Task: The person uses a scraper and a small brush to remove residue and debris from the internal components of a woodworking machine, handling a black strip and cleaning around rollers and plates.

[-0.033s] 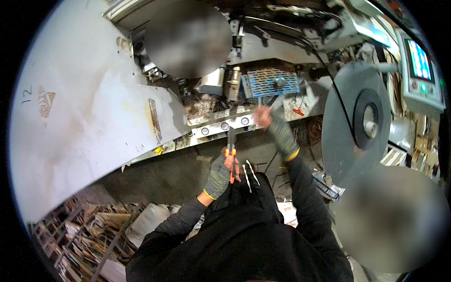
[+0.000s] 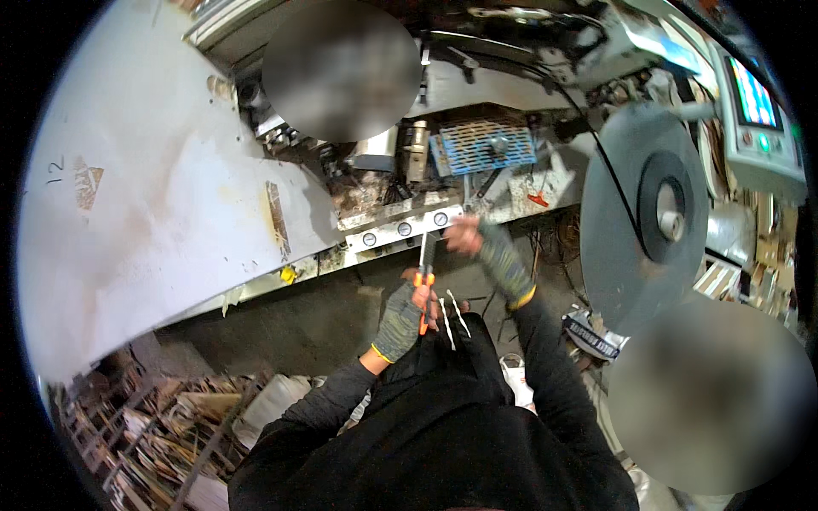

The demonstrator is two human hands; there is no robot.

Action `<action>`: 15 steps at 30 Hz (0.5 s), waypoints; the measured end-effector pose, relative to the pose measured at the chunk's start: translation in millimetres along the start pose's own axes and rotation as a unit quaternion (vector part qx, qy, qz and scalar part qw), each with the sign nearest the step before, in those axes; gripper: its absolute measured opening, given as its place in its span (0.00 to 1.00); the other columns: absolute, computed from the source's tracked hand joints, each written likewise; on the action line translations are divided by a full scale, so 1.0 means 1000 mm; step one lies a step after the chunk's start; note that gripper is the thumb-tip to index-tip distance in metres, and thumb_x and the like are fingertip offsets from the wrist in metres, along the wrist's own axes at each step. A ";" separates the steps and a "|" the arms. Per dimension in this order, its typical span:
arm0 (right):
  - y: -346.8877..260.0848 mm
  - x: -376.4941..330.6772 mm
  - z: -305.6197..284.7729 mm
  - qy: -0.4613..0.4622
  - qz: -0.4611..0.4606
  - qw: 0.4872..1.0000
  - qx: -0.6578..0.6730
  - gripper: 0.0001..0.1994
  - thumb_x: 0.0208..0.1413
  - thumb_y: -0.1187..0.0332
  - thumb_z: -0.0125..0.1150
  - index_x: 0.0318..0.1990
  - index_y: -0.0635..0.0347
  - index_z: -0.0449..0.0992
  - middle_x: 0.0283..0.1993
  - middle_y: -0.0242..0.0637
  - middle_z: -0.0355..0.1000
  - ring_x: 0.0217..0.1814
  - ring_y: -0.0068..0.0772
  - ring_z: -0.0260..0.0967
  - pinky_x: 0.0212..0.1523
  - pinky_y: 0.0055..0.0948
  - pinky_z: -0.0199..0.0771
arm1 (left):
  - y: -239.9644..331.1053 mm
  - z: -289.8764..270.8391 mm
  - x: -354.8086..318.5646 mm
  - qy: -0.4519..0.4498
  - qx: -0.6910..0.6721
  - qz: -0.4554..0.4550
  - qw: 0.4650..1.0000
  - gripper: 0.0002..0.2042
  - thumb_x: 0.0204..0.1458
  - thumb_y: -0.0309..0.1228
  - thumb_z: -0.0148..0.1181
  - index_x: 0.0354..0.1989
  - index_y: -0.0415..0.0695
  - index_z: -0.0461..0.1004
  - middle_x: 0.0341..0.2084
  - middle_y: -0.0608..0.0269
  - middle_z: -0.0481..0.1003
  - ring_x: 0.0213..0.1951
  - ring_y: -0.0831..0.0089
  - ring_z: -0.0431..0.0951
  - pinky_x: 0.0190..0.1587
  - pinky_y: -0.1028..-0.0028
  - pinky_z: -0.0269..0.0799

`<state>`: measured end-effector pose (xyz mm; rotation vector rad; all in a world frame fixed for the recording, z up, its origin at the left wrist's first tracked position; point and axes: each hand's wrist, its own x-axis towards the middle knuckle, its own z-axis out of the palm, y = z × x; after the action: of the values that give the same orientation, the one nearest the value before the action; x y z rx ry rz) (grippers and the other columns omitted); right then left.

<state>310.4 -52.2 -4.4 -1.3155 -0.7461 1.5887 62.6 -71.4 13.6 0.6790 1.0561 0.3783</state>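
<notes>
Gauge panel beyond; work apparently underway.
My left fingers grip an orange-handled tool; whether my blurred right fingers are closed, or what remains, I cannot tell.

left grip curled closed | right grip farther forward (blurred) | both forearms extended

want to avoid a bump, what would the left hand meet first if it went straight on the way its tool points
Probably the white panel with dials, met by the tip of the orange-handled tool in the left hand; depth is unclear.
</notes>
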 end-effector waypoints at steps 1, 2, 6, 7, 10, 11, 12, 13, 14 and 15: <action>0.002 -0.037 0.013 0.015 0.001 0.998 0.054 0.25 0.67 0.56 0.68 0.64 0.63 0.75 0.52 0.39 0.81 0.54 0.28 0.77 0.56 0.31 0.77 | -0.010 0.011 -0.004 -0.036 0.043 0.009 0.998 0.22 0.72 0.52 0.52 0.48 0.41 0.74 0.27 0.63 0.77 0.27 0.75 0.79 0.30 0.72 0.80; 0.015 -0.072 0.014 0.075 -0.033 0.997 0.010 0.23 0.66 0.58 0.69 0.61 0.65 0.77 0.49 0.39 0.82 0.53 0.29 0.78 0.55 0.32 0.78 | -0.020 0.024 -0.007 -0.072 0.089 0.020 0.993 0.22 0.72 0.51 0.52 0.49 0.41 0.74 0.28 0.64 0.76 0.28 0.77 0.78 0.30 0.73 0.79; 0.047 -0.197 0.004 0.183 -0.029 0.983 0.013 0.14 0.65 0.61 0.69 0.49 0.62 0.82 0.41 0.37 0.82 0.45 0.31 0.78 0.47 0.34 0.78 | -0.064 0.081 -0.046 -0.125 0.376 0.222 0.891 0.20 0.72 0.45 0.53 0.42 0.37 0.77 0.25 0.53 0.75 0.25 0.61 0.77 0.30 0.63 0.70; 0.054 -0.229 -0.002 0.215 -0.043 0.976 -0.009 0.13 0.64 0.61 0.69 0.47 0.61 0.82 0.40 0.37 0.82 0.43 0.31 0.78 0.46 0.35 0.78 | -0.072 0.102 -0.064 -0.145 0.393 0.228 0.879 0.20 0.72 0.45 0.52 0.38 0.37 0.75 0.24 0.50 0.72 0.27 0.53 0.76 0.31 0.59 0.68; 0.074 -0.320 -0.021 0.318 -0.096 0.943 -0.018 0.12 0.62 0.59 0.70 0.42 0.59 0.84 0.37 0.37 0.80 0.39 0.35 0.78 0.42 0.37 0.77 | -0.097 0.155 -0.093 -0.243 0.449 0.209 0.834 0.21 0.72 0.45 0.53 0.36 0.38 0.76 0.24 0.51 0.72 0.26 0.55 0.75 0.31 0.60 0.68; 0.080 -0.350 -0.026 0.349 -0.102 0.931 -0.014 0.12 0.62 0.58 0.70 0.42 0.59 0.84 0.38 0.36 0.80 0.39 0.36 0.78 0.42 0.37 0.77 | -0.106 0.172 -0.103 -0.277 0.449 0.198 0.826 0.20 0.72 0.44 0.54 0.36 0.38 0.76 0.23 0.52 0.72 0.25 0.57 0.73 0.32 0.62 0.68; 0.087 -0.375 -0.032 0.372 -0.115 0.921 -0.008 0.13 0.62 0.58 0.70 0.41 0.58 0.84 0.38 0.36 0.80 0.39 0.37 0.78 0.42 0.37 0.77 | -0.122 0.183 -0.109 -0.276 0.449 0.124 0.841 0.19 0.71 0.44 0.56 0.37 0.38 0.76 0.23 0.51 0.73 0.25 0.58 0.73 0.31 0.62 0.67; 0.103 -0.411 -0.035 0.431 -0.168 0.875 -0.143 0.11 0.63 0.61 0.71 0.44 0.58 0.84 0.42 0.37 0.81 0.42 0.40 0.80 0.44 0.35 0.78 | -0.131 0.204 -0.127 -0.301 0.475 0.158 0.812 0.20 0.70 0.45 0.57 0.38 0.37 0.76 0.23 0.56 0.72 0.26 0.64 0.73 0.32 0.64 0.68; 0.125 -0.443 -0.041 0.455 -0.165 0.873 -0.058 0.09 0.63 0.63 0.71 0.44 0.58 0.84 0.43 0.38 0.81 0.43 0.40 0.80 0.44 0.34 0.79 | -0.140 0.228 -0.139 -0.331 0.495 0.196 0.779 0.20 0.70 0.47 0.58 0.39 0.37 0.76 0.23 0.60 0.72 0.28 0.70 0.73 0.33 0.67 0.68; 0.150 -0.470 -0.048 0.468 -0.167 0.867 0.023 0.08 0.63 0.66 0.71 0.44 0.58 0.83 0.43 0.38 0.81 0.44 0.39 0.81 0.45 0.33 0.80 | -0.156 0.246 -0.146 -0.366 0.492 0.214 0.760 0.20 0.70 0.46 0.58 0.40 0.37 0.77 0.23 0.61 0.70 0.28 0.71 0.71 0.33 0.67 0.68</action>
<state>323.2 -545.4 45.4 -1.5929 -0.2796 0.5429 210.2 -353.5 85.0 1.8619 0.2372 -0.1250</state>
